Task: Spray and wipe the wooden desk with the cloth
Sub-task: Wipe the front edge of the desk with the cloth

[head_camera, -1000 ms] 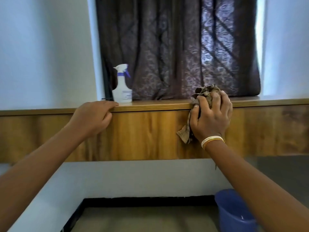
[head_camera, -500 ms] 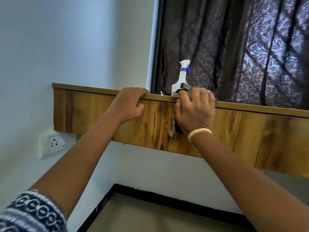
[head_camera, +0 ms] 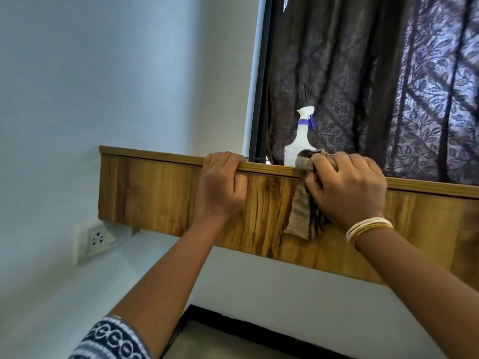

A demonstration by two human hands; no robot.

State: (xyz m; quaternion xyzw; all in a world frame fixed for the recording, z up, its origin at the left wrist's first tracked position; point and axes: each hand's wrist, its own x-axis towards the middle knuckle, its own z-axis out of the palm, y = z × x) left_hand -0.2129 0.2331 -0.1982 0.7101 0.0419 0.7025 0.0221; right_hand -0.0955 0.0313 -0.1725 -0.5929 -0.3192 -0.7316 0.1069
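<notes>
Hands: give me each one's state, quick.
Left hand: closed over the desk edge.
Right hand: closed on the cloth.

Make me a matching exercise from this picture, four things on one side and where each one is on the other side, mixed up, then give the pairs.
Things:
1. spray bottle
2. cloth
3. left hand
4. wall socket

Places:
A. gripping the desk's top edge, holding nothing else
B. on the wall below the desk's left end
C. standing on the desk in front of the curtain
D. under the right hand, draped down the desk's front panel

Pairs: 1-C, 2-D, 3-A, 4-B
</notes>
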